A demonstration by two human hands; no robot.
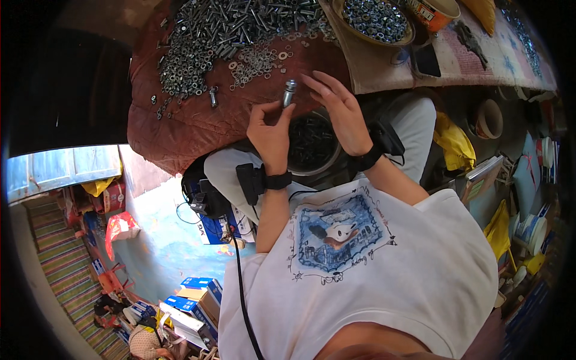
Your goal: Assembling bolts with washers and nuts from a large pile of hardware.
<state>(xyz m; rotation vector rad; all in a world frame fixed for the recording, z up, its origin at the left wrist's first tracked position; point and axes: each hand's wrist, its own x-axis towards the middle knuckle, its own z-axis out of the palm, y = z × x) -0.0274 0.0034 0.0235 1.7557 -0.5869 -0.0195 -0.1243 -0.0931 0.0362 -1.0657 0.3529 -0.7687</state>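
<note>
My left hand (270, 129) pinches a short silver bolt with a sleeve on it (289, 93), held upright over the red-brown cloth (198, 129). My right hand (336, 111) is beside the bolt, its fingers spread and just touching or close to its upper end. Both wrists wear black straps with small black devices. Below the hands, on my lap, sits a round metal bowl of dark screws (312, 144). A heap of silver bolts and nuts (222, 33) and loose washers (258, 60) lies on the cloth beyond the hands.
A shallow bowl of nuts (375, 19) and an orange tub (435, 12) stand at the back right on a patterned mat. A lone bolt (213, 96) lies left of my hands. Blue boxes (192, 300) and clutter are on the floor at left; yellow bags (453, 144) at right.
</note>
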